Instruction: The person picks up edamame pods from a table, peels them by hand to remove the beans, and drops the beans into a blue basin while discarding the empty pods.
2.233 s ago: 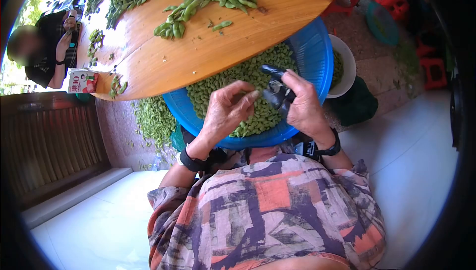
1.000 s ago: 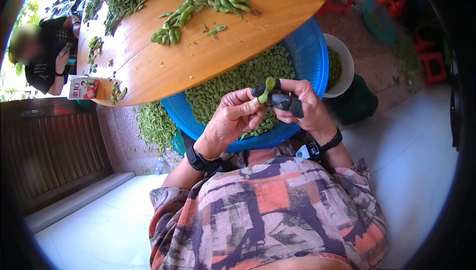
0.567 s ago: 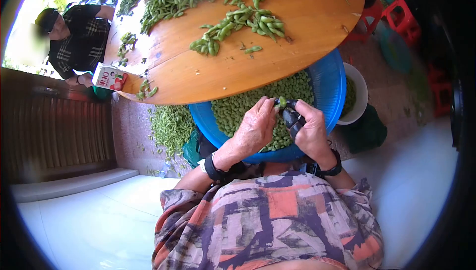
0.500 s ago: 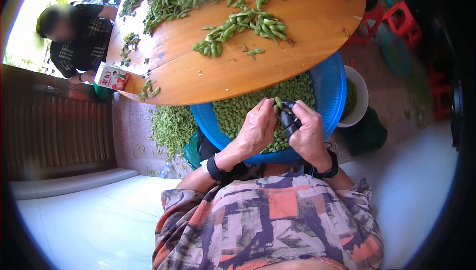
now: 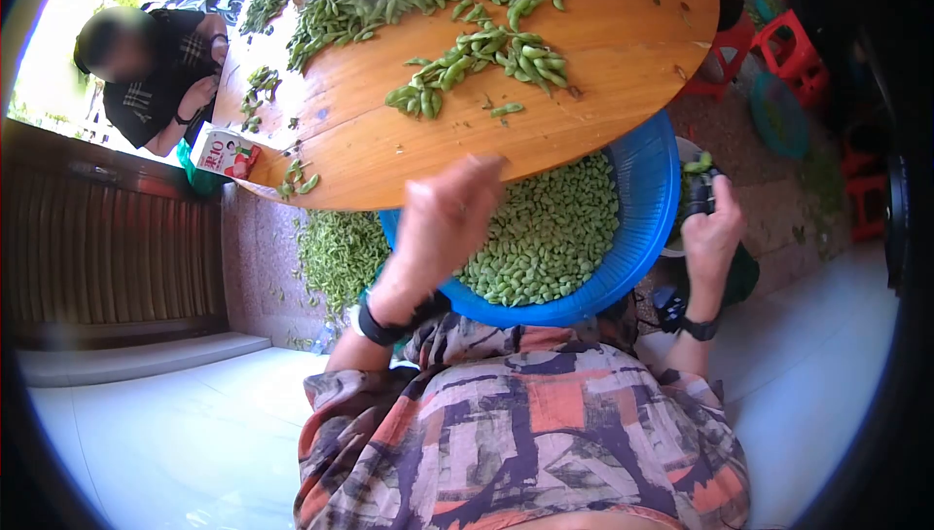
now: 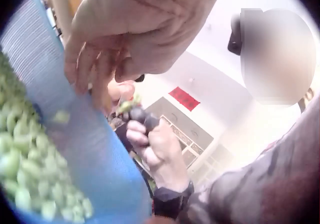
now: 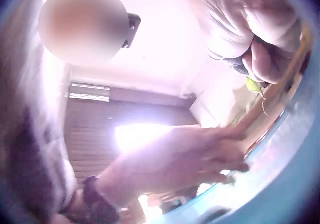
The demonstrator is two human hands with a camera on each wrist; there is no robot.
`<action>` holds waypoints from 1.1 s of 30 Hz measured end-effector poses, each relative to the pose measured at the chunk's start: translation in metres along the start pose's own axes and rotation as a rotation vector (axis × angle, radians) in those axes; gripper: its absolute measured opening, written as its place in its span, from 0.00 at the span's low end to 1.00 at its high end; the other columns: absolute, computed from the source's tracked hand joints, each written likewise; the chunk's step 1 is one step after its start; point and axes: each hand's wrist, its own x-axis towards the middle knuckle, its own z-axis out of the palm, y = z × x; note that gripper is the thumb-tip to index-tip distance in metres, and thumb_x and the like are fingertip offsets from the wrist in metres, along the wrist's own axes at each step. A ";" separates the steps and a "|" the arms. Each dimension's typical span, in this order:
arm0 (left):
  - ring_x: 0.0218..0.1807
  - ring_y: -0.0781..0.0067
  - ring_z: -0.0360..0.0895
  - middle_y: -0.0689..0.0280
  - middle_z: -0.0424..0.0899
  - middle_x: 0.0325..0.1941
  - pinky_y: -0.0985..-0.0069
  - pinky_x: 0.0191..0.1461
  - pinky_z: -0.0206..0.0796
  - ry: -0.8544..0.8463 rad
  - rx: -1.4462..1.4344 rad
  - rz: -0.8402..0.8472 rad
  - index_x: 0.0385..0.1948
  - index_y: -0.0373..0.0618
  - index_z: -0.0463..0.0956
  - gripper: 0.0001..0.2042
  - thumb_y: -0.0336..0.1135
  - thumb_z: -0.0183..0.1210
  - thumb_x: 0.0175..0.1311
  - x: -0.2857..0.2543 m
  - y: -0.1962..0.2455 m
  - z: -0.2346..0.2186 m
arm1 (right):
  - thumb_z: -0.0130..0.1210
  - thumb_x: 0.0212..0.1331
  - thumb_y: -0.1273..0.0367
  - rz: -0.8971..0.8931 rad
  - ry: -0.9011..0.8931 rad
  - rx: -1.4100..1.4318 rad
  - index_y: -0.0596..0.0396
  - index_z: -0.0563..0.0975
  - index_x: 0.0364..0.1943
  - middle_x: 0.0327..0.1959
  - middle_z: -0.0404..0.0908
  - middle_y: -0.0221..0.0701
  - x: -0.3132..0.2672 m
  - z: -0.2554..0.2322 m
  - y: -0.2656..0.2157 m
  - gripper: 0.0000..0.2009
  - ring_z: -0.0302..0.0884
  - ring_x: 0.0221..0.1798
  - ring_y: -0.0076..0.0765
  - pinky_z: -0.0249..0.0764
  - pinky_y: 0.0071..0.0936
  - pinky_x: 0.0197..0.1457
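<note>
The blurred left hand [image 5: 449,223], with loosely bent fingers and nothing visible in it, hangs above the left part of the blue basin [image 5: 662,175] of shelled green beans [image 5: 555,238]. Below its fingers, in the left wrist view, a blurred green bean [image 6: 61,117] is against the basin wall. Over the white bucket [image 5: 678,250] at the right, the right hand [image 5: 715,233] pinches a green pod [image 5: 698,164] between fingers wrapped in black. The right wrist view shows the pod [image 7: 254,85] sticking out beneath the curled right hand [image 7: 255,28].
A wooden table [image 5: 350,155] with heaped pods [image 5: 389,0] and a printed carton [image 5: 226,153] overhangs the basin. Shells [image 5: 341,253] lie on the floor at the left. A seated person [image 5: 161,73] is across the table; red stools [image 5: 790,53] stand at the right.
The hands have parted: the right has moved right from over the basin to the bucket with the green pod, and the left has shifted left towards the table edge.
</note>
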 end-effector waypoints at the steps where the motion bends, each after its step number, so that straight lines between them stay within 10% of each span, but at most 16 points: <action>1: 0.36 0.56 0.83 0.54 0.85 0.33 0.67 0.41 0.74 0.139 0.166 0.066 0.42 0.38 0.79 0.09 0.27 0.56 0.62 0.014 -0.008 -0.010 | 0.44 0.42 0.82 0.040 -0.003 -0.071 0.63 0.72 0.36 0.26 0.73 0.52 0.002 -0.008 0.015 0.13 0.75 0.32 0.57 0.70 0.45 0.39; 8: 0.36 0.51 0.78 0.55 0.79 0.35 0.62 0.40 0.70 0.251 0.593 -0.007 0.34 0.42 0.80 0.06 0.27 0.60 0.55 0.060 -0.061 -0.030 | 0.44 0.46 0.84 0.133 -0.029 -0.101 0.62 0.74 0.54 0.41 0.80 0.56 0.000 -0.018 0.033 0.25 0.81 0.48 0.56 0.74 0.38 0.52; 18: 0.32 0.52 0.77 0.58 0.75 0.33 0.63 0.36 0.69 0.244 0.411 -0.006 0.31 0.40 0.71 0.06 0.23 0.59 0.55 0.039 -0.049 -0.027 | 0.45 0.47 0.84 0.037 -0.031 -0.049 0.63 0.76 0.49 0.38 0.80 0.54 0.000 -0.005 0.013 0.22 0.80 0.43 0.58 0.74 0.38 0.50; 21: 0.33 0.52 0.76 0.56 0.75 0.31 0.64 0.36 0.70 0.471 0.520 0.163 0.32 0.39 0.72 0.06 0.22 0.58 0.55 0.038 -0.045 -0.027 | 0.45 0.43 0.84 0.046 -0.083 -0.018 0.63 0.76 0.47 0.35 0.79 0.52 -0.002 -0.005 -0.002 0.22 0.79 0.41 0.59 0.73 0.42 0.48; 24: 0.32 0.56 0.76 0.57 0.75 0.31 0.66 0.36 0.69 0.258 0.379 0.041 0.33 0.38 0.73 0.06 0.21 0.58 0.54 0.029 -0.050 -0.034 | 0.45 0.42 0.84 -0.004 -0.117 0.040 0.64 0.77 0.46 0.35 0.79 0.52 -0.003 0.004 0.000 0.22 0.78 0.41 0.60 0.73 0.41 0.48; 30: 0.28 0.75 0.77 0.63 0.78 0.31 0.77 0.33 0.71 0.373 0.192 -0.033 0.40 0.38 0.78 0.12 0.20 0.62 0.53 0.015 -0.025 -0.021 | 0.49 0.51 0.82 -0.052 -0.224 0.382 0.61 0.78 0.42 0.24 0.74 0.40 -0.013 0.025 -0.033 0.14 0.69 0.27 0.31 0.70 0.30 0.35; 33: 0.28 0.73 0.78 0.62 0.79 0.33 0.77 0.33 0.71 0.166 0.034 0.174 0.39 0.39 0.78 0.13 0.18 0.62 0.51 0.001 -0.001 0.009 | 0.55 0.60 0.70 0.051 -0.535 0.679 0.60 0.79 0.44 0.20 0.72 0.28 -0.018 0.031 -0.050 0.10 0.67 0.23 0.21 0.66 0.23 0.29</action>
